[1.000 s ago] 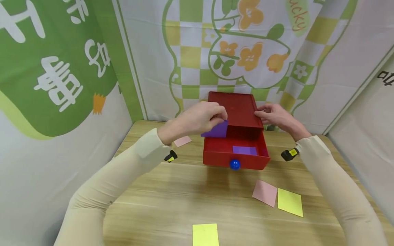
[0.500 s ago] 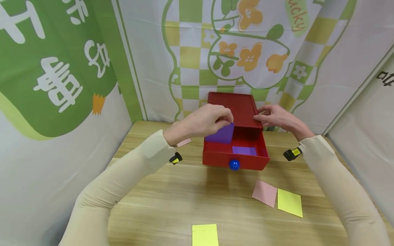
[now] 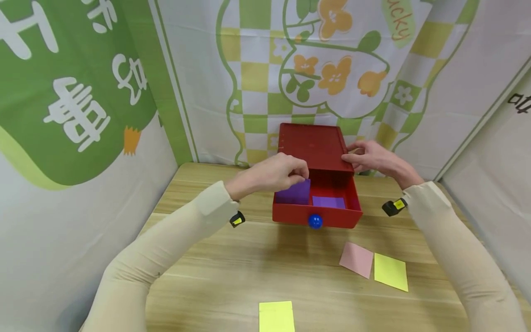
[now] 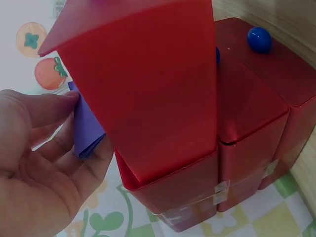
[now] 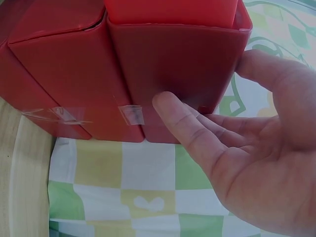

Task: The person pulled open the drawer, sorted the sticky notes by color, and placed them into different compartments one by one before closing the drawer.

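A red drawer [image 3: 294, 213] with a blue knob [image 3: 315, 221] is pulled out of the top of a red drawer unit [image 3: 315, 145]. My left hand [image 3: 275, 173] is over the drawer's left side and pinches a purple sticky note [image 3: 296, 193] hanging partly inside it. In the left wrist view, the note [image 4: 89, 126] looks bent between thumb and fingers. Another purple sticky note [image 3: 329, 202] lies on the drawer floor. At the unit's right side rests my right hand [image 3: 369, 157]; the right wrist view has its fairly straight fingers [image 5: 190, 131] touching the red wall.
Beneath the open drawer, the stacked units [image 4: 252, 108] are joined with clear tape. On the wooden table [image 3: 207, 276] lie a pink note [image 3: 356, 259], a yellow note [image 3: 391, 272] beside it, and another yellow note [image 3: 276, 317] near the front. Patterned curtains [image 3: 257, 78] stand behind.
My left hand has moved right, then down, lowering the purple sticky note into the drawer's left part. The right hand stays at the unit's side. The pink note at the left is now hidden.
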The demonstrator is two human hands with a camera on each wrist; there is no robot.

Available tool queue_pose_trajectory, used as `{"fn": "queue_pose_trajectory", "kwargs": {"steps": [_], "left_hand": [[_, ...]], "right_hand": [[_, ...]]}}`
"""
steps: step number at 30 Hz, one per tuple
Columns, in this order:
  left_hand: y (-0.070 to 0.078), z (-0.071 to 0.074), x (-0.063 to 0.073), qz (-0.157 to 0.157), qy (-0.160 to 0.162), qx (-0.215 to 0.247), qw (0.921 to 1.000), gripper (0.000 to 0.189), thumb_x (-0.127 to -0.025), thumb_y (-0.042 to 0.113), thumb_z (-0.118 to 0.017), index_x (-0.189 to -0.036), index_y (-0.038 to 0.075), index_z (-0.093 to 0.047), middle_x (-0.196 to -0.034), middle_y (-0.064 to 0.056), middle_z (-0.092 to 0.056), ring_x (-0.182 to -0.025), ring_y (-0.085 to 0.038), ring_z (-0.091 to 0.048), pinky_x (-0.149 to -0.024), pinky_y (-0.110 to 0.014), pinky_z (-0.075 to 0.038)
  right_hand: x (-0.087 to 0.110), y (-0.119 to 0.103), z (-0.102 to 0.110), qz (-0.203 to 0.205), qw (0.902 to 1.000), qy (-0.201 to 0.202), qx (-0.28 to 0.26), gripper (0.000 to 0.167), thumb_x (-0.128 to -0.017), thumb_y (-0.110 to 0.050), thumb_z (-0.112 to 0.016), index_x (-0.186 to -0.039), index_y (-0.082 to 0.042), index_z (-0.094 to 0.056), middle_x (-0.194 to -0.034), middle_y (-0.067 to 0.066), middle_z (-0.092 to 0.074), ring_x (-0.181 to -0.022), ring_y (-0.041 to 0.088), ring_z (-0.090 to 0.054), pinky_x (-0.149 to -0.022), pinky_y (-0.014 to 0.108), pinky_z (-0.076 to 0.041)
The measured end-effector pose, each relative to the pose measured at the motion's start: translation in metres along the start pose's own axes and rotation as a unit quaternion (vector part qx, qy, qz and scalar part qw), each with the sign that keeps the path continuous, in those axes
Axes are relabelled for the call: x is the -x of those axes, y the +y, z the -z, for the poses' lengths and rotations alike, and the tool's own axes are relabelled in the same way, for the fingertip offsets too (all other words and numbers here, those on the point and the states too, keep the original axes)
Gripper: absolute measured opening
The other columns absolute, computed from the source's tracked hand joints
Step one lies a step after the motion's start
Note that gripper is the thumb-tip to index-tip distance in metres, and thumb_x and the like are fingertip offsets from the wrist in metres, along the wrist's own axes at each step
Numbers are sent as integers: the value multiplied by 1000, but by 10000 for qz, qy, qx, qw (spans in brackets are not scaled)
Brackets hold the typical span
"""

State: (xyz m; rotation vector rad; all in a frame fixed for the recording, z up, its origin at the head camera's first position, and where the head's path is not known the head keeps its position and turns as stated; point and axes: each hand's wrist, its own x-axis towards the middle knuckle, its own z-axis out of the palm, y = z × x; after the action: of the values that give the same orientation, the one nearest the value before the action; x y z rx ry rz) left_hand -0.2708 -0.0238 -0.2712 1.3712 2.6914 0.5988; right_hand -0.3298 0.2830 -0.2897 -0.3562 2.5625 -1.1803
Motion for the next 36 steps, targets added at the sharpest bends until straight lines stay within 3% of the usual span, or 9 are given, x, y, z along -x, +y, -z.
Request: {"fn": "queue_pose_trajectory", "kwargs": {"steps": [8,14,23,31,36], "left_hand": [[0,-8,-3,-18,-257,-368,9990,11,-97,14,-61,-101,15,-71,-91,4,-69,-78,-11,-58,-70,-22,-49],[-2,-13,-3,-50,-253,-507,9984,11,-98,18,-60,-99,15,-71,-88,5,-67,-74,-11,-56,-67,-21,-49],[2,-5,4,-226,245,-408,9986,21,-100,24,-57,-106,10,-72,-96,1,-71,-79,-10,-61,-78,-23,-54],[17,-2,15,-394,607,-340,9968,18,-100,24,-58,-106,13,-71,-96,3,-70,-80,-8,-60,-76,-20,-53],[28,-11,24,-803,980,-330,9914,14,-98,20,-60,-104,12,-70,-97,2,-68,-81,-7,-59,-75,-17,-52]], "right_hand": [[1,0,0,-71,10000,-9,31,63,-99,-33,-60,-144,4,-37,-128,29,-58,-89,17,-69,-81,33,-61],[1,-1,0,-83,9999,-21,92,62,-99,-32,-59,-144,4,-37,-124,27,-61,-87,16,-69,-84,37,-61],[0,-2,-1,-123,9999,27,-29,61,-99,-31,-59,-144,5,-37,-125,28,-59,-85,14,-68,-81,33,-61],[0,-2,-1,-121,9999,29,-37,62,-99,-31,-59,-144,6,-36,-120,25,-62,-83,15,-67,-82,35,-61],[1,-1,-3,-170,9998,93,-35,63,-99,-33,-60,-144,4,-36,-125,28,-59,-86,16,-67,-81,34,-61]]}}
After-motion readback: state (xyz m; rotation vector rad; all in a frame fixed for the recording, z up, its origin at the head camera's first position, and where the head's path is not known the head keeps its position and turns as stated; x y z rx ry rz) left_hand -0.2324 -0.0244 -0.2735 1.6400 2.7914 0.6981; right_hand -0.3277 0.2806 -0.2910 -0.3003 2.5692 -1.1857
